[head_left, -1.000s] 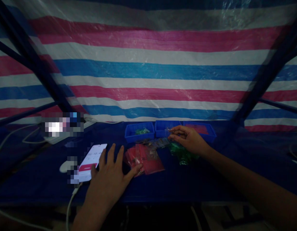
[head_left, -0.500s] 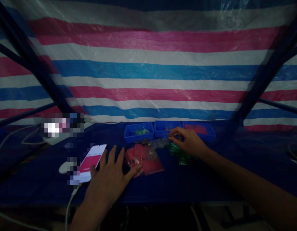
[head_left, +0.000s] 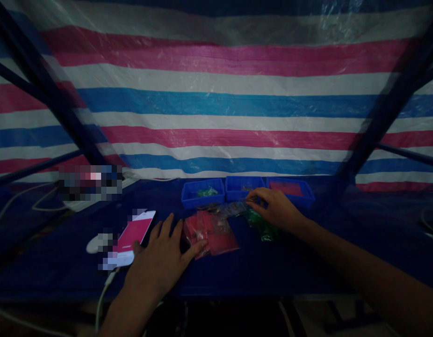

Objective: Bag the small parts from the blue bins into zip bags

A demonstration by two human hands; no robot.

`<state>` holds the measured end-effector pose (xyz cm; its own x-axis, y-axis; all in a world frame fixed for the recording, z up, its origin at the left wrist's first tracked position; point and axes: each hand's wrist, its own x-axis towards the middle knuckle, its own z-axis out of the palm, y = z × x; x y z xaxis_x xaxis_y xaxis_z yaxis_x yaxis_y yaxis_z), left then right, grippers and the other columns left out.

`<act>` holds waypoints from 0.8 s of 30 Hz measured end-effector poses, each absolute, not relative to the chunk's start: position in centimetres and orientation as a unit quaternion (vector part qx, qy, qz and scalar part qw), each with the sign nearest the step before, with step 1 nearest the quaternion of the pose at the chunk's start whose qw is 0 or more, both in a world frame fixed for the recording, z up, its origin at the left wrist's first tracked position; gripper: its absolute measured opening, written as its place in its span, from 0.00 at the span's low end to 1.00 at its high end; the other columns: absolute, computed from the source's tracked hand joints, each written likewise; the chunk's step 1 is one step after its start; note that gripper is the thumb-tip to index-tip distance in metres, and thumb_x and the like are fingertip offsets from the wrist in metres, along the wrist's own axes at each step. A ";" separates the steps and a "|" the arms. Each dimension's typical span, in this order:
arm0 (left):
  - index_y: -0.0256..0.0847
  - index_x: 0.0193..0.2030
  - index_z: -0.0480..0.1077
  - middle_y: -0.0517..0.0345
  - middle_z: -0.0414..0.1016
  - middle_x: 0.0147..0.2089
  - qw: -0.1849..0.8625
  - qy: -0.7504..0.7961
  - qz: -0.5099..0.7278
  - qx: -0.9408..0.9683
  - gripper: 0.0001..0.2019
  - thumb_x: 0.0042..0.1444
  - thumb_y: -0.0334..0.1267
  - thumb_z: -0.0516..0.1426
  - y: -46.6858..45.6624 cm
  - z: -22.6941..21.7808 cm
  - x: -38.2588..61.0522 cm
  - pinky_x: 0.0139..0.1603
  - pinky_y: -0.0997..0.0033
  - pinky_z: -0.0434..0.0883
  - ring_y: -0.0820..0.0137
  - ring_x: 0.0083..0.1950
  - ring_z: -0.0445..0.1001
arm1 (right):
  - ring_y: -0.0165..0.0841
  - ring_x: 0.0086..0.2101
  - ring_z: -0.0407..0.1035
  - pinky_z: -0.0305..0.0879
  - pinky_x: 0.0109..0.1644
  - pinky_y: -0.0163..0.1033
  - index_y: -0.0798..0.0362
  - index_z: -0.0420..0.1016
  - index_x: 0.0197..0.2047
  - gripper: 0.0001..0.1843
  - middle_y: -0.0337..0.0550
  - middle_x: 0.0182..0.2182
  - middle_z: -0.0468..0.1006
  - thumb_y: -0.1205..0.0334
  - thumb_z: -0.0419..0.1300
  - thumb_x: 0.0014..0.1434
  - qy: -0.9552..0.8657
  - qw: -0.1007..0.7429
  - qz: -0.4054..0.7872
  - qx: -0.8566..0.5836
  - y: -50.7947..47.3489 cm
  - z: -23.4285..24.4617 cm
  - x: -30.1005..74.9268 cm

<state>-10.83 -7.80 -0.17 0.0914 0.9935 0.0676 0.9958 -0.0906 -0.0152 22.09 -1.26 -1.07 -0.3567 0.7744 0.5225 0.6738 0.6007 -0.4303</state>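
Note:
My left hand (head_left: 160, 257) lies flat on the dark blue table, fingers spread, its thumb touching a pile of small red plastic bags (head_left: 212, 231). A phone (head_left: 132, 236) with a red screen lies just left of this hand. My right hand (head_left: 276, 208) reaches over green plastic bags (head_left: 262, 227), its fingertips pinched at a small clear bag (head_left: 234, 207) in front of the middle blue bin (head_left: 242, 187). Whether the fingers grip that bag is hard to make out in the dim light.
Three blue bins stand in a row at the back: the left bin (head_left: 202, 192) holds something green, the right bin (head_left: 290, 189) something red. A striped tarp (head_left: 216, 103) hangs behind. A white cable (head_left: 100, 299) runs from the phone. Dark frame bars cross both sides.
My right hand has dropped from above the middle bin down to the clear bags on the table. The phone's screen has turned fully red. My left hand has barely shifted.

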 end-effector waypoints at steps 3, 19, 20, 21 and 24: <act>0.42 0.74 0.61 0.38 0.53 0.78 0.023 -0.673 -0.019 -0.739 0.48 0.60 0.75 0.43 -7.8 -0.1 -10.9 0.64 0.15 0.54 0.35 0.76 0.53 | 0.40 0.46 0.76 0.71 0.52 0.46 0.47 0.78 0.45 0.06 0.44 0.44 0.81 0.66 0.62 0.66 -0.829 0.378 0.062 -0.407 -1.2 -1.0 22.2; 0.43 0.74 0.63 0.39 0.56 0.77 0.022 -0.671 -0.013 -0.741 0.47 0.60 0.75 0.42 -7.9 0.6 -10.6 0.63 0.15 0.56 0.35 0.75 0.55 | 0.41 0.48 0.75 0.71 0.55 0.49 0.49 0.78 0.52 0.16 0.47 0.46 0.80 0.72 0.58 0.64 -0.838 0.376 0.048 -0.393 -1.3 -0.9 22.1; 0.44 0.74 0.63 0.40 0.56 0.77 0.021 -0.672 -0.011 -0.740 0.47 0.60 0.75 0.42 -7.9 0.6 -10.6 0.63 0.16 0.56 0.35 0.75 0.55 | 0.41 0.47 0.75 0.72 0.54 0.48 0.50 0.78 0.52 0.17 0.47 0.45 0.80 0.73 0.58 0.63 -0.836 0.376 0.046 -0.398 -1.3 -0.8 22.1; 0.44 0.74 0.63 0.40 0.56 0.77 0.019 -0.674 -0.008 -0.739 0.47 0.60 0.75 0.42 -7.8 0.6 -10.6 0.64 0.16 0.57 0.36 0.75 0.55 | 0.41 0.46 0.75 0.72 0.53 0.48 0.50 0.77 0.52 0.17 0.47 0.44 0.80 0.73 0.59 0.61 -0.834 0.374 0.045 -0.404 -1.4 -0.8 22.0; 0.44 0.74 0.63 0.40 0.55 0.78 0.020 -0.674 -0.003 -0.739 0.47 0.60 0.75 0.42 -7.8 0.5 -10.6 0.63 0.16 0.57 0.36 0.75 0.55 | 0.40 0.43 0.75 0.72 0.51 0.47 0.50 0.76 0.52 0.19 0.45 0.42 0.80 0.73 0.59 0.59 -0.829 0.368 0.040 -0.419 -1.5 -0.8 21.9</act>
<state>-10.59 -7.84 0.54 0.0919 0.9953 0.0318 0.9955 -0.0912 -0.0246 21.95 -1.50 -0.76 -0.3789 0.7239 0.5766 0.6658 0.6460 -0.3735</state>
